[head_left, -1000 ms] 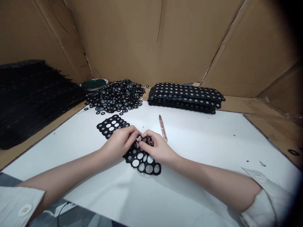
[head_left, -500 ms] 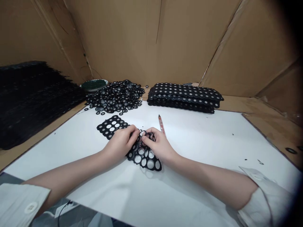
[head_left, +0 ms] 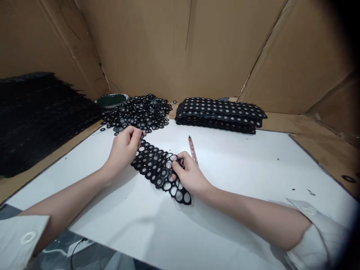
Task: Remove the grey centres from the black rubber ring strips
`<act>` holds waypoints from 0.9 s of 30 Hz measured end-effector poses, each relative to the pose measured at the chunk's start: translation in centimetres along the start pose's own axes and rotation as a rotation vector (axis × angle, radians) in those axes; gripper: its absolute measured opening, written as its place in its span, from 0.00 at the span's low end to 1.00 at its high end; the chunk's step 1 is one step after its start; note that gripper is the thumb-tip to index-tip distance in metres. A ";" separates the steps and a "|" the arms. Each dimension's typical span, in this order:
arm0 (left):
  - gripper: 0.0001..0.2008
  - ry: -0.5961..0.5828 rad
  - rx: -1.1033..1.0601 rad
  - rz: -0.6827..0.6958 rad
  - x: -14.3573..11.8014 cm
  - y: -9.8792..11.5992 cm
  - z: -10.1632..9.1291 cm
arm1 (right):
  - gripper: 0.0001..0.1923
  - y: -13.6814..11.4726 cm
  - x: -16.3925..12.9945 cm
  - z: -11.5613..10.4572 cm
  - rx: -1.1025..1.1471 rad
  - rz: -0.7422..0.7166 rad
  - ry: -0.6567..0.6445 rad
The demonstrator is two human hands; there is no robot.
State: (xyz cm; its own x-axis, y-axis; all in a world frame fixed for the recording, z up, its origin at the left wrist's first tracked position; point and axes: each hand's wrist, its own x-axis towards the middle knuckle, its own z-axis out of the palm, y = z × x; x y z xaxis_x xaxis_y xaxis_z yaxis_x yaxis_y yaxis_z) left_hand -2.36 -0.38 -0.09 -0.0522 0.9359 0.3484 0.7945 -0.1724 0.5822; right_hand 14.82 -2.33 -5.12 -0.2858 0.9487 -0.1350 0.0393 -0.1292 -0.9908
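A black perforated sheet (head_left: 153, 165) with rows of round holes, many holding grey-centred rings, lies slantwise on the white table top. My right hand (head_left: 191, 174) pinches its right part, where the sheet is bunched between thumb and fingers. The near right corner has large open holes. My left hand (head_left: 125, 148) is closed over the sheet's far left end, just in front of a heap of loose black rings (head_left: 137, 112). Thumb and forefinger meet near a small dark piece, but I cannot tell whether they hold it.
A red-patterned pen-like tool (head_left: 192, 148) lies beyond my right hand. Stacked perforated sheets (head_left: 221, 112) stand at the back. A green-filled dish (head_left: 111, 100) is behind the rings, with a large black stack (head_left: 42, 120) at left. Cardboard walls (head_left: 146, 48) enclose the table.
My left hand has moved away from my right, up and left toward the ring heap, uncovering the middle of the sheet. My right hand stays almost in place, still gripping the sheet.
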 end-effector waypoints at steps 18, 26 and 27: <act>0.11 -0.577 -0.049 0.183 -3.3 2.5 1.0 | 0.07 -0.6 -0.2 0.3 0.079 0.023 0.041; 0.16 -0.168 -0.104 0.036 -0.9 0.3 0.3 | 0.17 -0.8 -0.3 -0.2 -0.067 -0.073 -0.079; 0.16 -0.074 -0.106 0.002 -0.5 0.1 0.0 | 0.16 -0.8 -0.4 -0.2 -0.048 -0.077 -0.089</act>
State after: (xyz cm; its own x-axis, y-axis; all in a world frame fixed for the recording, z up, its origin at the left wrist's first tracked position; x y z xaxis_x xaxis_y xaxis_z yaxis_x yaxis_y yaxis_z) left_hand -2.23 -0.92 -0.20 -0.0027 0.9549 0.2969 0.7260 -0.2023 0.6572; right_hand 15.12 -2.52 -4.29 -0.3738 0.9256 -0.0600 0.0588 -0.0409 -0.9974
